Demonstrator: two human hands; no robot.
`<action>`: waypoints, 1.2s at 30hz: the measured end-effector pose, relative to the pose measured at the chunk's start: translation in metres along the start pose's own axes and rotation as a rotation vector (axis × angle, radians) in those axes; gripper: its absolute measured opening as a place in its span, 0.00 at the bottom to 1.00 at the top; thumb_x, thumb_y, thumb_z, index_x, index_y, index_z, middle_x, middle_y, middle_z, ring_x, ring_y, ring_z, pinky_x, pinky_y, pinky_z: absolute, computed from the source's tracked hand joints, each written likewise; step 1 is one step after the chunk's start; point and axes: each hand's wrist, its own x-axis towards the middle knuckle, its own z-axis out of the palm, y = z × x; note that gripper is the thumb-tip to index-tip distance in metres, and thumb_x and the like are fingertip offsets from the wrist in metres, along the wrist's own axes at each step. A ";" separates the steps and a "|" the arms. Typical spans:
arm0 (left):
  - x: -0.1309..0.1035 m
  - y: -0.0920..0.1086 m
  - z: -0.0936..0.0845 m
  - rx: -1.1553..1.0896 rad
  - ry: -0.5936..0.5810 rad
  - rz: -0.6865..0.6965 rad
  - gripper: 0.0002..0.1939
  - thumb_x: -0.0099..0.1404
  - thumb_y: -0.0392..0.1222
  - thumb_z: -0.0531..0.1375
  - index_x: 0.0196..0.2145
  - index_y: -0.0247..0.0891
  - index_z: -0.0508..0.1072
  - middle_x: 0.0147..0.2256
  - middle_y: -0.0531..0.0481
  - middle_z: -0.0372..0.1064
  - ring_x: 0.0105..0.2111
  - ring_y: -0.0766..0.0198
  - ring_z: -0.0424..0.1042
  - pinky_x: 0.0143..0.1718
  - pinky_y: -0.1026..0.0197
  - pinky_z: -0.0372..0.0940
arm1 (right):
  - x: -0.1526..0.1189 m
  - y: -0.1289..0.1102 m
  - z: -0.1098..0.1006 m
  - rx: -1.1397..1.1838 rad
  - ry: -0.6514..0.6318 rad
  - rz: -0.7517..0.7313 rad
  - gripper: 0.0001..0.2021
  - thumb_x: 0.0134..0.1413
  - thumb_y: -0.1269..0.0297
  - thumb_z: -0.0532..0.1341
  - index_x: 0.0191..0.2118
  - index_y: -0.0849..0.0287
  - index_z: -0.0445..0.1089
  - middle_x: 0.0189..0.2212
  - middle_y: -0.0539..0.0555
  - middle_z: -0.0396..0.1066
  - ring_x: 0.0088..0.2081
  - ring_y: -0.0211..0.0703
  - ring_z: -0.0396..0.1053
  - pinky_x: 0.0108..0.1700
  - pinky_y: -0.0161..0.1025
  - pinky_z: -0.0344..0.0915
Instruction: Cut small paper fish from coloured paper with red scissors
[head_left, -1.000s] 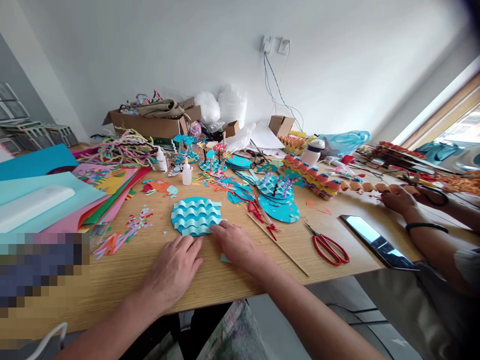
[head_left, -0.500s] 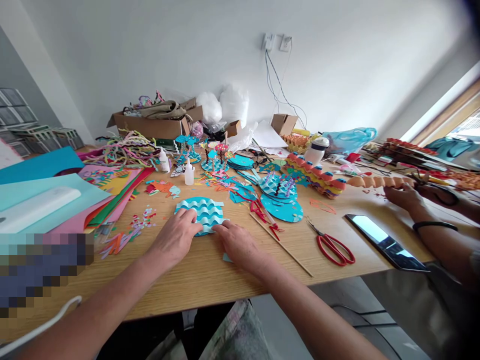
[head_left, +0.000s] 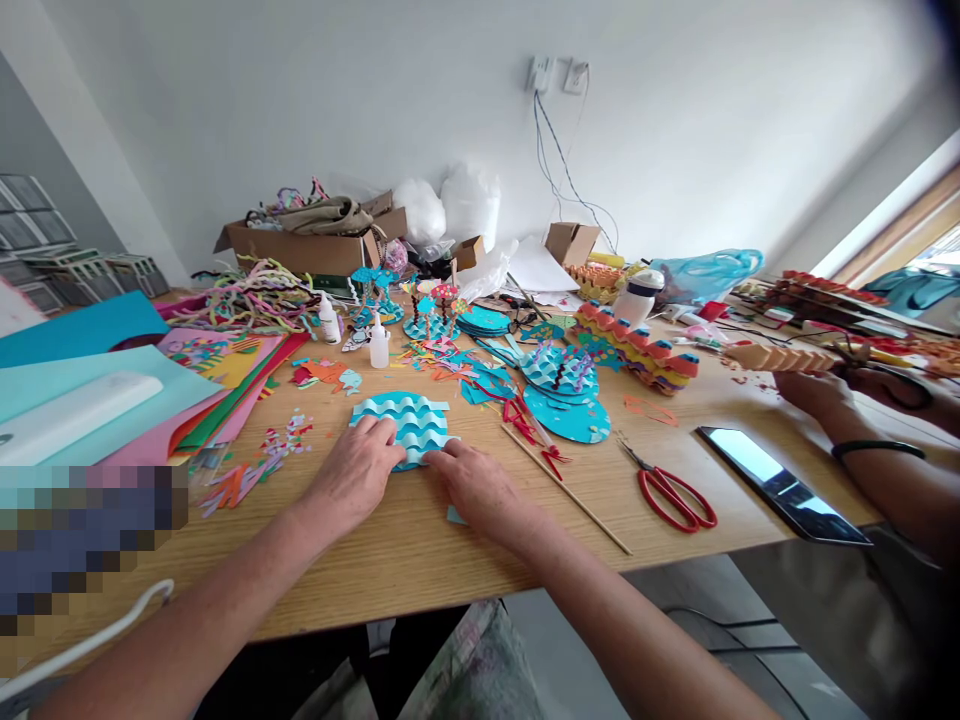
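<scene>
A blue paper disc (head_left: 385, 399) with rows of wavy light-blue paper strips (head_left: 420, 427) lies flat on the table before me. My left hand (head_left: 366, 453) rests on its left side, fingers curled and pressed onto a wavy strip. At the lower right, my right hand (head_left: 472, 478) pinches the end of the lowest strip against the disc. Fingertips of both hands partly cover that lowest row. A small light-blue paper piece (head_left: 455, 515) pokes out from under my right hand.
To the right lie a thin wooden stick (head_left: 570, 490), red-handled scissors (head_left: 677, 498) and a dark tablet (head_left: 780, 482). A co-worker's hands (head_left: 817, 395) hold an orange folded strip and scissors. Glue bottles (head_left: 379, 343) stand behind the disc; coloured paper (head_left: 112, 380) is stacked left.
My hands and the disc stay nearly in place. At the right, the co-worker's orange strip has turned and shifted slightly; the view has moved a little.
</scene>
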 end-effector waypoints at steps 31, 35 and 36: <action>-0.018 -0.008 -0.015 -0.118 0.115 -0.073 0.20 0.54 0.22 0.46 0.33 0.36 0.74 0.33 0.45 0.66 0.37 0.57 0.63 0.41 0.55 0.61 | -0.001 0.004 0.002 0.037 0.025 0.016 0.23 0.50 0.78 0.48 0.51 0.53 0.62 0.42 0.55 0.66 0.36 0.43 0.69 0.34 0.35 0.59; -0.026 -0.025 -0.012 -0.243 0.184 -0.149 0.21 0.51 0.24 0.45 0.35 0.36 0.72 0.34 0.46 0.67 0.37 0.59 0.66 0.41 0.57 0.61 | -0.002 0.002 0.000 0.040 -0.004 0.013 0.23 0.50 0.77 0.49 0.52 0.53 0.62 0.42 0.56 0.65 0.37 0.45 0.68 0.35 0.36 0.60; -0.027 -0.029 -0.011 -0.290 0.196 -0.181 0.21 0.51 0.24 0.45 0.36 0.36 0.72 0.34 0.47 0.68 0.37 0.59 0.67 0.41 0.57 0.62 | -0.001 0.001 0.000 0.038 -0.016 0.019 0.23 0.50 0.77 0.49 0.52 0.53 0.62 0.42 0.56 0.64 0.37 0.45 0.68 0.35 0.37 0.60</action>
